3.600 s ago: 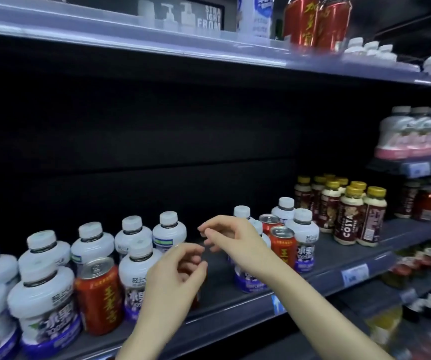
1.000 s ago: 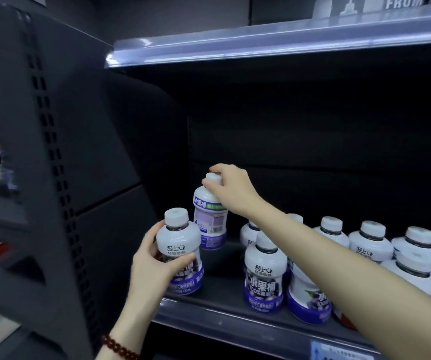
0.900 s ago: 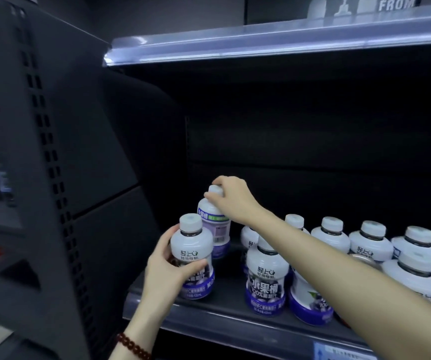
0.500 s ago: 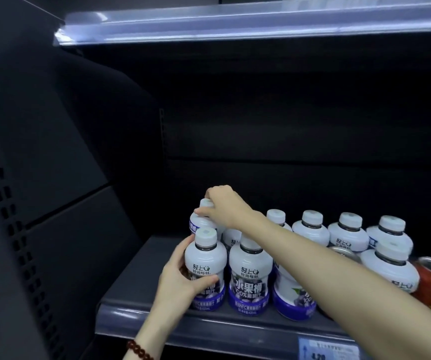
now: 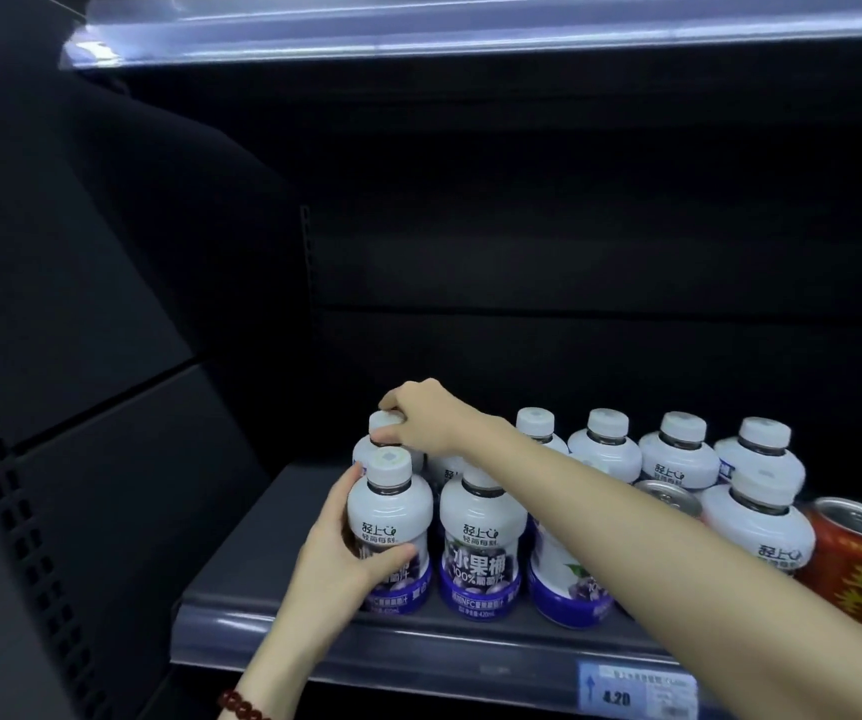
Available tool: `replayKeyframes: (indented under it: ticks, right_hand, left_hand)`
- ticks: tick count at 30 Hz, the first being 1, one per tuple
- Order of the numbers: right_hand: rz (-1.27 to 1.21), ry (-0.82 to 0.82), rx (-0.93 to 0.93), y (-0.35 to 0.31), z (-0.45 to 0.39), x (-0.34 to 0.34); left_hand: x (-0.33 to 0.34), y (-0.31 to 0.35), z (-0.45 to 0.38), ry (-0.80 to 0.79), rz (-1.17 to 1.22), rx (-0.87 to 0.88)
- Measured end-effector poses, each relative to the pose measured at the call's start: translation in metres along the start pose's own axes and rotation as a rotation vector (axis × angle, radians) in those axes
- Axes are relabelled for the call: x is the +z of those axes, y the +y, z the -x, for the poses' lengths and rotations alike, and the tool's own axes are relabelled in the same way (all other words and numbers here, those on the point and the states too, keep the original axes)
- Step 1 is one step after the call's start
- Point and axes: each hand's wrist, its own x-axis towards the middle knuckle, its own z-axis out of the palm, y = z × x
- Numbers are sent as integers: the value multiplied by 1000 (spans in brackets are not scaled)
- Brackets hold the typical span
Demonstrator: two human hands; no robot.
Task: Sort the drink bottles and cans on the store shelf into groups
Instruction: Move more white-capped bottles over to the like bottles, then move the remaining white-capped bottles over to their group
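Observation:
Several white juice bottles with purple labels stand in two rows on the dark shelf (image 5: 241, 543). My left hand (image 5: 337, 558) wraps around the body of the front-left bottle (image 5: 389, 504), which stands on the shelf. My right hand (image 5: 426, 415) reaches over from the right and pinches the cap of the rear-left bottle (image 5: 384, 426) just behind it. Beside the front bottle stands another bottle (image 5: 480, 543) facing label-forward. A red can (image 5: 857, 558) stands at the far right; a second can's silver top (image 5: 670, 498) shows among the bottles behind my forearm.
The shelf's left end, beside the bottles, runs bare up to a dark side panel (image 5: 80, 407). A lit shelf edge (image 5: 470, 28) hangs overhead. A price tag (image 5: 636, 688) sits on the front rail at the lower right.
Both bottles came down from mid-air onto the shelf's left end. My right hand set its bottle behind, my left hand set its bottle in front. The view shifted left from the mixed bottles and cans.

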Motion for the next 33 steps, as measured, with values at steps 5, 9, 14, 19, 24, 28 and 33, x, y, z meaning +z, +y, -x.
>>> replayKeyframes:
  ticks: [5, 9, 14, 19, 24, 28, 33]
  right_hand:
    - [-125, 171, -100, 5, 29, -28]
    - [-375, 403, -122, 21, 72, -56]
    - [-557, 547, -78, 69, 138, -90]
    - [-571, 597, 5, 137, 207, -133]
    - [-520, 653, 99, 211, 275, -175]
    - [-481, 709, 179, 268, 327, -202]
    - [-454, 799, 291, 330, 383, -228]
  left_hand:
    - [14, 45, 18, 180, -81, 123]
    - [49, 92, 35, 262, -25, 319]
    - [133, 118, 53, 119, 95, 339]
    - [237, 127, 68, -36, 145, 297]
    - [337, 133, 89, -242, 180, 310]
    - [406, 127, 101, -357, 177, 298]
    - [480, 125, 120, -494, 125, 228]
